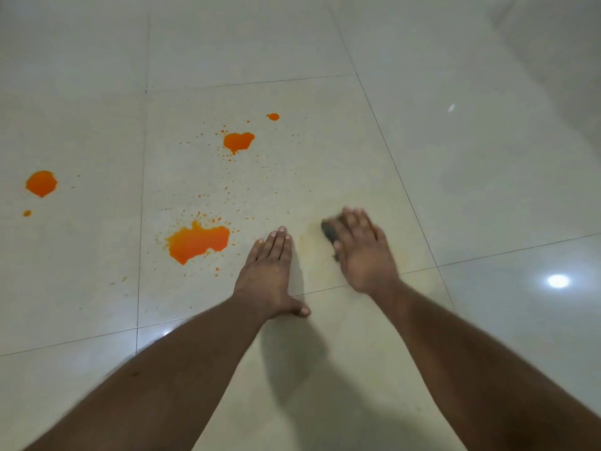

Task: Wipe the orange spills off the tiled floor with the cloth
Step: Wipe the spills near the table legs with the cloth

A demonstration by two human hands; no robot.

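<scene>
While both bare forearms reach forward from the bottom of the view, the left hand point(270, 271) lies flat on the tiled floor point(325, 369), palm down, fingers straight and together, thumb spread toward the right; it grasps nothing. Just to its right the right hand point(364, 252) presses down on a dark cloth point(329, 232), fingers spread over it rather than curled around it. That hand is motion-blurred, so how firmly it grips cannot be told. Most of the cloth is hidden beneath the palm; only a dark grey bunched edge shows at the hand's left side, between the two hands and nearer the right one.

Beneath and between the hands the pale tile carries a faint yellowish smear point(312, 252). Left of the left hand, near but not touching its fingers, sits the largest orange spill point(196, 240), a bright, irregular puddle with a ragged lobe at its lower left and fine droplets scattered around it. Farther out on the same tile lies a smaller rounded orange patch point(238, 141) ringed with specks, and beyond it a small orange drop point(273, 116). On the neighbouring tile to the left, well apart from both hands, are a round orange blot point(41, 183) and a tiny spot point(27, 213) just below it. A bright light reflection point(558, 281) glints on the glossy tile at right.
</scene>
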